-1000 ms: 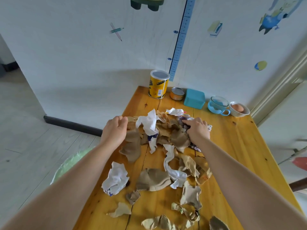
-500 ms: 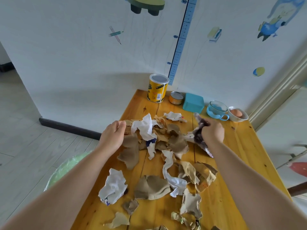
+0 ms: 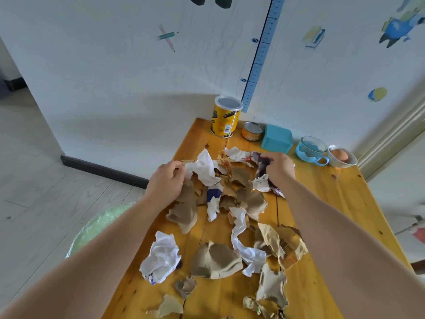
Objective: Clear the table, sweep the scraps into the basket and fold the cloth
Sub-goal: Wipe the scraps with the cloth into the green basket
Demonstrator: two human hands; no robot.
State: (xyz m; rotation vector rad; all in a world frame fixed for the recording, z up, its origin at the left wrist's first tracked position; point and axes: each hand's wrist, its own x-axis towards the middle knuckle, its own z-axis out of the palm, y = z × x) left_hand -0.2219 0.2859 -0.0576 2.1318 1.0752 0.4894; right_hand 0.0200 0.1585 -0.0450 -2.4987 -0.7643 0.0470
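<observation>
The left hand (image 3: 167,180) is pinching the edge of a crumpled white sheet (image 3: 203,169) at the far left of the heap. The right hand (image 3: 279,169) is clutching a crinkled dark purple wrapper (image 3: 261,162), fingers curled round it, at the heap's far right. Ragged, creased brown paper scraps (image 3: 216,259) are lying mixed with white wads across the middle and near part of the table (image 3: 322,203), which is made of glossy yellow wooden planks. The basket (image 3: 96,229), round and lined with thin green plastic, is sitting on the floor left of the table, partly hidden by the left forearm. Along the far edge a yellow cylindrical can (image 3: 226,116), a low round tin (image 3: 252,131), a teal box (image 3: 277,139), a blue cup (image 3: 310,149) and a white bowl (image 3: 338,161) holding an egg are standing in a row.
</observation>
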